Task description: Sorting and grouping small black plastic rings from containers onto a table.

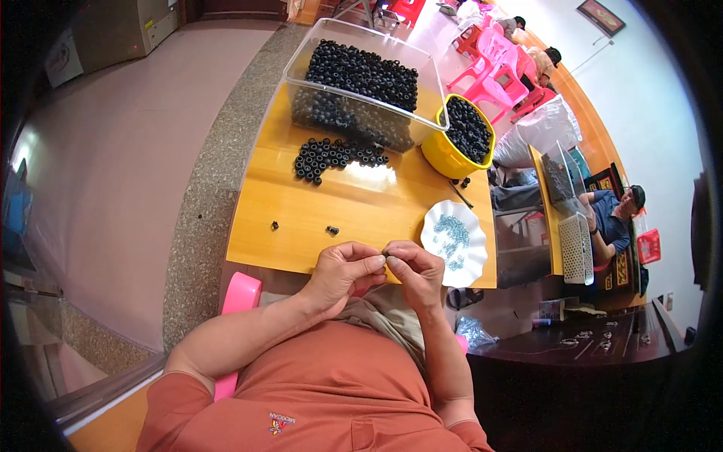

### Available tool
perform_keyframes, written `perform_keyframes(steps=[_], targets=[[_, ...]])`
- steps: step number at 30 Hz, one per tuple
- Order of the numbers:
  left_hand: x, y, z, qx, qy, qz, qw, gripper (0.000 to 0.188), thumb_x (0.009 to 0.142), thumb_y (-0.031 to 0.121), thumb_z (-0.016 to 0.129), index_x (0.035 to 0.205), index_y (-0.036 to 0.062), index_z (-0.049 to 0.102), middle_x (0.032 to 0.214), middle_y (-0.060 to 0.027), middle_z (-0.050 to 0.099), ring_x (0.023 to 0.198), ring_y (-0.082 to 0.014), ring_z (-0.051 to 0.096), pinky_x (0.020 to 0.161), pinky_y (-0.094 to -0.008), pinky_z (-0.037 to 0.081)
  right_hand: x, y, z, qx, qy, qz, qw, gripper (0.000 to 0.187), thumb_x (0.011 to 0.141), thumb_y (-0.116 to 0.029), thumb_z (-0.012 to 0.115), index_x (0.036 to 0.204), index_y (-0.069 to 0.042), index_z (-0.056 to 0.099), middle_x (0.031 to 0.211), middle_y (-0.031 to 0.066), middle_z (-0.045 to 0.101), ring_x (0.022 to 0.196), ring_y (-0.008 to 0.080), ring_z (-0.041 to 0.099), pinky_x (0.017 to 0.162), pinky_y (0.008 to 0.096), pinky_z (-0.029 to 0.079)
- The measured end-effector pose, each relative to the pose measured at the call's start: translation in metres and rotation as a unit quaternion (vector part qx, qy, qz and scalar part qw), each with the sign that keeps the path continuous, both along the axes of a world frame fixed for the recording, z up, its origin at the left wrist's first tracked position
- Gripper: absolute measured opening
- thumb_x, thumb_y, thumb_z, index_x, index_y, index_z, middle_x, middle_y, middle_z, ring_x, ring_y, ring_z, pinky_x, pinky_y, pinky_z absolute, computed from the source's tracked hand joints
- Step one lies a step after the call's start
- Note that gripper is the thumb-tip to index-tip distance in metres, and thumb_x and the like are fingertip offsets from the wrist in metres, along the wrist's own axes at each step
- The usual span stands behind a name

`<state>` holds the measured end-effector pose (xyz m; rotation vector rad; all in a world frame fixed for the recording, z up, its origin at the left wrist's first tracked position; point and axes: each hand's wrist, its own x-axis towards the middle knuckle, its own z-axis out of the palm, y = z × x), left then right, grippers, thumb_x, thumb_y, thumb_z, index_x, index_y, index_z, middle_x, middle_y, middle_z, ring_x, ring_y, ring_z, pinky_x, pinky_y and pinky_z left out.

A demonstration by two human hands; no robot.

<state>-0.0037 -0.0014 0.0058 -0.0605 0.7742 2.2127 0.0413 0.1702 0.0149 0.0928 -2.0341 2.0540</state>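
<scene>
Close together at the near edge of the wooden table, my left hand (345, 276) and my right hand (419, 273) meet with thumbs and fingertips pinched. A small black part (386, 255) shows between the fingertips; most of it is covered. Just right of my right hand, a white scalloped plate (476, 260) holds many tiny pale blue-grey pieces (452, 233), too small to name. Beyond my left hand lie a short black piece (332, 230) and a smaller black one (275, 225). Farther back, black ring-shaped parts (324, 158) are spread on the tabletop.
A clear plastic tub (361, 98) full of black rings stands at the table's far side, beside a yellow container (437, 154) of similar parts. A thin black stick (461, 194) lies near the plate. At another table on the right sits a person (614, 218); pink chairs (493, 71) stand behind.
</scene>
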Motion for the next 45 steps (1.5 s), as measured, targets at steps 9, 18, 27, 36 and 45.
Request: perform_keyframes(steps=[9, 18, 27, 36, 45], targets=[[0.001, 0.002, -0.003, -0.010, 0.012, 0.006, 1.000, 0.011, 0.090, 0.005, 0.066, 0.099, 0.0006, 0.063, 0.095, -0.0083, 0.066, 0.084, -0.0160, 0.067, 0.077, -0.0297, 0.060, 0.000, 0.003, -0.001, 0.034, 0.030, 0.010, 0.999, 0.012, 0.085, 0.008, 0.065, 0.096, 0.005, 0.067, 0.098, 0.0133, 0.066, 0.091, 0.0183, 0.062, 0.080, 0.0274, 0.050], [0.001, 0.002, -0.005, 0.002, 0.002, 0.004, 1.000, 0.010, 0.090, 0.005, 0.066, 0.099, 0.0003, 0.063, 0.094, -0.0091, 0.066, 0.083, -0.0178, 0.067, 0.076, -0.0318, 0.060, 0.001, 0.000, 0.002, 0.033, 0.024, 0.009, 0.999, 0.012, 0.086, 0.007, 0.066, 0.098, 0.005, 0.066, 0.097, 0.0114, 0.064, 0.092, 0.0174, 0.061, 0.081, 0.0267, 0.050], [0.001, 0.003, -0.004, 0.002, 0.008, 0.014, 1.000, 0.010, 0.089, 0.004, 0.067, 0.098, 0.0006, 0.063, 0.094, -0.0086, 0.066, 0.082, -0.0171, 0.067, 0.075, -0.0326, 0.060, 0.006, -0.013, -0.002, -0.026, 0.011, -0.062, 0.998, 0.006, 0.087, 0.002, 0.067, 0.093, 0.004, 0.067, 0.099, 0.0099, 0.065, 0.090, 0.0148, 0.061, 0.083, 0.0269, 0.050], [0.000, 0.002, -0.002, 0.001, 0.020, 0.010, 1.000, 0.010, 0.089, 0.004, 0.068, 0.097, 0.0006, 0.064, 0.094, -0.0079, 0.066, 0.084, -0.0157, 0.066, 0.077, -0.0309, 0.059, 0.007, -0.013, -0.007, 0.028, 0.021, -0.052, 0.998, 0.009, 0.091, 0.001, 0.064, 0.099, 0.004, 0.064, 0.102, 0.0089, 0.063, 0.092, 0.0131, 0.059, 0.080, 0.0241, 0.049], [-0.001, 0.003, -0.007, 0.013, 0.017, 0.017, 1.000, 0.010, 0.089, 0.004, 0.067, 0.098, 0.0013, 0.064, 0.095, -0.0068, 0.066, 0.086, -0.0136, 0.065, 0.078, -0.0284, 0.058, 0.005, -0.010, -0.004, 0.123, 0.078, -0.014, 0.989, 0.017, 0.091, 0.008, 0.058, 0.107, 0.004, 0.060, 0.107, 0.0104, 0.057, 0.096, 0.0142, 0.057, 0.083, 0.0240, 0.047]])
